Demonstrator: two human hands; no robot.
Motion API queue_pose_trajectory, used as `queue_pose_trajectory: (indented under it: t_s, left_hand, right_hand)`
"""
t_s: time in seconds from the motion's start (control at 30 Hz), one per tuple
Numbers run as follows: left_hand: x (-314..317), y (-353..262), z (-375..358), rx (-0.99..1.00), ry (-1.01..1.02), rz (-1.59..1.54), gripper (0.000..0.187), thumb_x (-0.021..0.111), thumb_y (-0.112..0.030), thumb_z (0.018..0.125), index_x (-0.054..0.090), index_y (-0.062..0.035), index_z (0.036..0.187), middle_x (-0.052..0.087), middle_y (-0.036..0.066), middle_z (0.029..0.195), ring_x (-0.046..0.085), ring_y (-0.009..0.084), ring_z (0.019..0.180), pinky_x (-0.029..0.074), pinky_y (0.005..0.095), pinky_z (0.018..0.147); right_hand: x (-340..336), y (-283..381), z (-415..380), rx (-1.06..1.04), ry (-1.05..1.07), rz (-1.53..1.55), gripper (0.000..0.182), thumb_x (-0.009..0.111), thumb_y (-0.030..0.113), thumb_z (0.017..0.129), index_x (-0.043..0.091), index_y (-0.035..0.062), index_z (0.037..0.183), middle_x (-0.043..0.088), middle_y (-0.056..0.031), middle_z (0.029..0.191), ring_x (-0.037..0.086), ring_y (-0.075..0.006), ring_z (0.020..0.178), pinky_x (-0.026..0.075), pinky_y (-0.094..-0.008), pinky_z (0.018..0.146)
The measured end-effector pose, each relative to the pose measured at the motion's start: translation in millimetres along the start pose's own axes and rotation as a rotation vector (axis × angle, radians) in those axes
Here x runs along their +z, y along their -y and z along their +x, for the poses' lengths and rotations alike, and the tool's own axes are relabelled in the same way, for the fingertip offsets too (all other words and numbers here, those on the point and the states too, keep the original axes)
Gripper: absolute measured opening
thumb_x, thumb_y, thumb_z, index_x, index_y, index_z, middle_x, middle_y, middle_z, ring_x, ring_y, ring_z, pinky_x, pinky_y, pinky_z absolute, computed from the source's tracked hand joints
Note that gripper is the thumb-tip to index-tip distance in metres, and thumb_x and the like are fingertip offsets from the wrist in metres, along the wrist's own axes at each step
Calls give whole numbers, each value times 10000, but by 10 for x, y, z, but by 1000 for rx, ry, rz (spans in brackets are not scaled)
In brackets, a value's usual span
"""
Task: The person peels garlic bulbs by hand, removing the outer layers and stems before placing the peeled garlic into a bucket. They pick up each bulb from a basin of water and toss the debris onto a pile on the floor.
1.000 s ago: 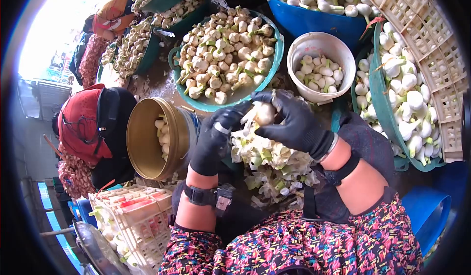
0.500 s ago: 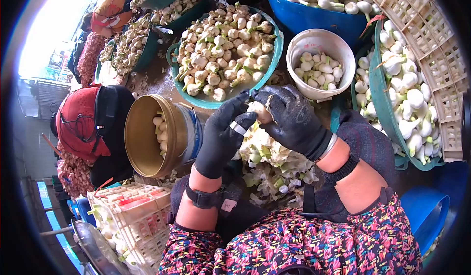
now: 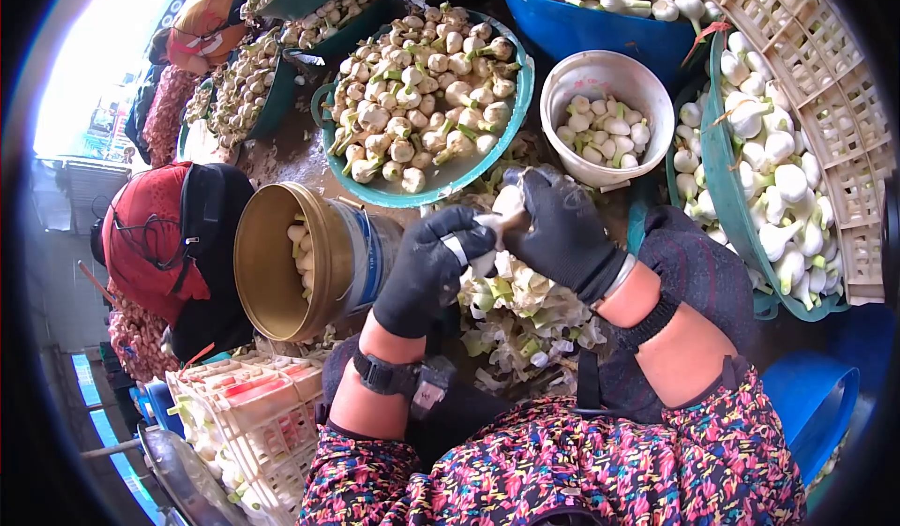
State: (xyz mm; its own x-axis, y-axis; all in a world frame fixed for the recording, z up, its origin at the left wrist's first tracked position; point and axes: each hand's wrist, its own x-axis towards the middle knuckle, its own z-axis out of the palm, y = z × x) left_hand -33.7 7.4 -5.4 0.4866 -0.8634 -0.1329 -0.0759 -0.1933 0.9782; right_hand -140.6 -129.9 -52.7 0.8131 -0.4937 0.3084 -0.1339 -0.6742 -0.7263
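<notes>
My left hand (image 3: 427, 268), in a black glove with a white band round one finger, is closed on a pale strip of skin at the garlic bulb's lower side. Gripped in my right hand (image 3: 562, 235), also black-gloved, is the garlic bulb (image 3: 509, 202), partly hidden by the fingers. Both hands meet above a heap of peeled garlic skins (image 3: 525, 315). Behind them stands a green basin (image 3: 439, 196) full of unpeeled bulbs. A white bucket (image 3: 659, 137) with cleaner bulbs is behind my right hand.
A gold-coloured bucket (image 3: 251, 287) lies tilted at the left, some bulbs inside. White crates (image 3: 291, 451) (image 3: 825, 85) stand lower left and upper right. A blue tub (image 3: 581, 38) and a green basket (image 3: 741, 217) hold white bulbs. A person in red (image 3: 150, 231) is at the left.
My left hand has moved down and closed on the skin strip, which now stretches from the bulb. My right hand has turned the bulb and shifted slightly.
</notes>
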Motion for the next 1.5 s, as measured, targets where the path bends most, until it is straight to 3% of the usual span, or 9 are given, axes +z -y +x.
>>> queue_pose_trajectory:
  t_s: [0.4,0.47,0.5,0.6,0.8,0.97,1.07,1.17,1.5]
  left_hand:
    - [-95,82,53,-110,-90,-614,483,593,-65,802,457,19,1259,606,115,1020,606,183,825,506,308,772]
    - [-38,-5,39,-90,-92,-693,506,593,-46,791,448,10,1272,599,112,1046,602,183,848,499,314,794]
    - [-24,-65,28,-46,-50,-720,526,598,-35,781,438,9,1280,595,108,1061,596,180,857,490,314,809]
    - [-31,-110,13,-20,-23,-667,449,609,-55,794,497,18,1222,605,86,1034,585,152,827,483,284,773]
    - [-101,-9,17,-5,-161,-343,233,565,-141,870,608,42,1007,629,47,827,585,119,733,477,244,647]
    - [-303,-5,77,237,-270,335,252,586,-138,838,610,37,1017,643,91,912,575,134,697,474,261,635]
    - [-348,131,87,174,-306,-61,255,583,-137,841,613,35,1027,647,86,957,565,131,681,469,257,640]
    - [-265,49,54,144,-265,-65,244,569,-122,854,616,33,1037,645,77,967,569,110,744,466,249,692]
    - [-60,-86,61,-42,-174,-256,144,551,-68,856,631,18,938,583,10,770,512,70,706,422,210,645]
  right_hand:
    - [-177,29,16,818,299,1808,384,623,37,831,469,-20,1178,592,-117,1040,603,-195,941,521,-329,855]
    - [-82,35,-38,-64,112,1007,323,524,204,915,508,-30,1137,588,-147,1040,617,-243,928,561,-380,789]
    - [-138,91,-2,565,261,1566,336,500,236,928,509,-34,1128,590,-148,1029,613,-248,941,562,-380,780]
    - [-132,54,57,748,351,1928,336,501,238,928,505,-29,1132,585,-154,1037,620,-231,911,560,-377,780]
    - [-30,151,54,571,93,1009,233,520,180,914,567,15,1072,636,-66,891,621,-156,816,532,-292,699]
    - [-75,288,-143,-368,237,223,234,563,194,790,532,28,952,553,-169,775,570,-361,745,446,-435,668]
    - [54,237,-325,-115,743,55,387,596,156,719,500,6,1062,575,-214,913,566,-380,862,454,-430,802]
    - [-88,145,-224,-211,211,82,465,575,116,666,498,1,1110,576,-220,981,554,-376,928,451,-418,839]
    - [-255,205,70,151,123,536,292,713,49,637,639,28,918,578,-68,826,564,-145,784,457,-283,727]
